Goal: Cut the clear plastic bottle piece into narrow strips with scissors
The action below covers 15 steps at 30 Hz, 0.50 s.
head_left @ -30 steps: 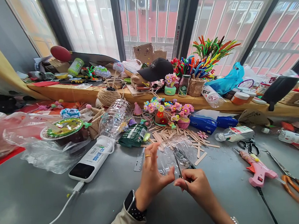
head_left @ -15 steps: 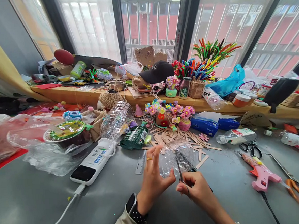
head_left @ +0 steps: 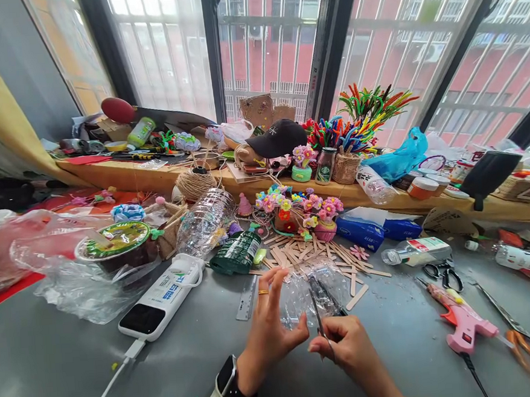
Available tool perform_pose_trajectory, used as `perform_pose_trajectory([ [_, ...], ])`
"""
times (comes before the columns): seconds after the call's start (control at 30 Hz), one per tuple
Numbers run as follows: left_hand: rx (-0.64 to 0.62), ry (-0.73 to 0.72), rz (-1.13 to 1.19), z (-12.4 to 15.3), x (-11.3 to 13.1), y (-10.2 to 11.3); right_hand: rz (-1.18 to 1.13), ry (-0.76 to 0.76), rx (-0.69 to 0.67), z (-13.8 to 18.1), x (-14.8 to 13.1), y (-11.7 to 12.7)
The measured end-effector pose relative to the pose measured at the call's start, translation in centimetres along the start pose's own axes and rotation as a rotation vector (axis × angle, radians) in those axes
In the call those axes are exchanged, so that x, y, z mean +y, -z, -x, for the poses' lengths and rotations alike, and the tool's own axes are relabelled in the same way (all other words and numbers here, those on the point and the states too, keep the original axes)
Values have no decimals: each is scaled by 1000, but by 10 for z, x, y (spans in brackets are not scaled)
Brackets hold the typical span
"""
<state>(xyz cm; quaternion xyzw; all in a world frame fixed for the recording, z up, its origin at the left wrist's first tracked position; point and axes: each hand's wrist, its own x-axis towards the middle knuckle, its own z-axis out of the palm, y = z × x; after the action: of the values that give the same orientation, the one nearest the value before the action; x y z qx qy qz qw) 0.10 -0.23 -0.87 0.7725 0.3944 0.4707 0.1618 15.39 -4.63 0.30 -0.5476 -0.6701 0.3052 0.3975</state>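
Note:
A crinkled clear plastic bottle piece (head_left: 294,293) is in front of me, low over the grey table. My left hand (head_left: 267,328), with a ring and a watch, curves round its near left side, thumb and fingers wide apart at the rim. In my right hand (head_left: 352,343) is a pair of scissors (head_left: 315,310), handles inside the fingers. The blades point away from me at the plastic and partly overlap it; where they meet its edge is hard to make out. Behind the plastic lie several wooden craft sticks (head_left: 296,251).
A pink glue gun (head_left: 467,323), orange-handled scissors (head_left: 524,337) and black pliers (head_left: 443,274) lie at right. On the left are a white power bank (head_left: 163,296) with a cable and a plastic bag (head_left: 81,290). A ruler (head_left: 246,299) lies beside my left hand.
The view has shifted slightly, so the tabletop things sit a little further left. Both hands keep nearly the same pose on the plastic and the scissors.

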Motion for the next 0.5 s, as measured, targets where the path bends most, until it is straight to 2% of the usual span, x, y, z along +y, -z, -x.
perform_pose_trajectory([
  [0.3,-15,11,36,0,2,1,-7,14,102,6,11,-10],
  [0.5,-40,-29,56,-3,0,4,43,56,86,5,2,-4],
])
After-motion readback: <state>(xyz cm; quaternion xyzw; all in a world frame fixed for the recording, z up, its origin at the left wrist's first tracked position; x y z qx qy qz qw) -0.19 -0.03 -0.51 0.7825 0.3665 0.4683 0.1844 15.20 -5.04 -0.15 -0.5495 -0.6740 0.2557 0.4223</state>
